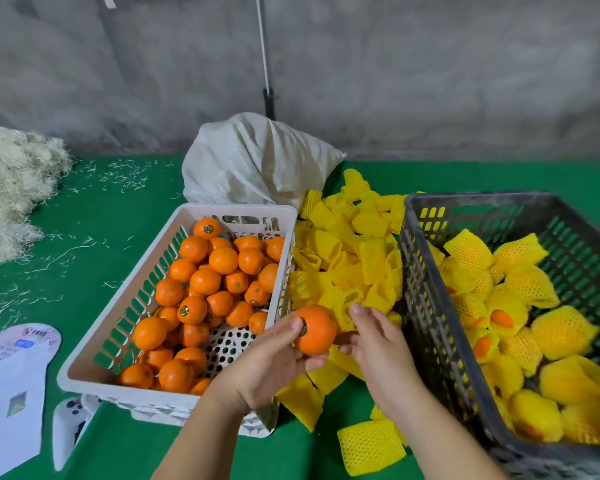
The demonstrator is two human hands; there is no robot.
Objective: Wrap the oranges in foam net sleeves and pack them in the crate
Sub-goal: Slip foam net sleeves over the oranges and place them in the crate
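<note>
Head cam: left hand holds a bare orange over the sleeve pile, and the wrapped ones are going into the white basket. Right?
Not quite. The head view shows the wrapped oranges in the dark grey crate on the right; the white basket holds only bare oranges. The rest stands: the left hand holds a bare orange over the yellow sleeve pile.

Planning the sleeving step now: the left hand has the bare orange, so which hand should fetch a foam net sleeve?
Right. The left hand is full with the orange, while the right hand is already reaching over the loose yellow sleeves, fingers beside one; whether it has a grip is unclear.
</note>
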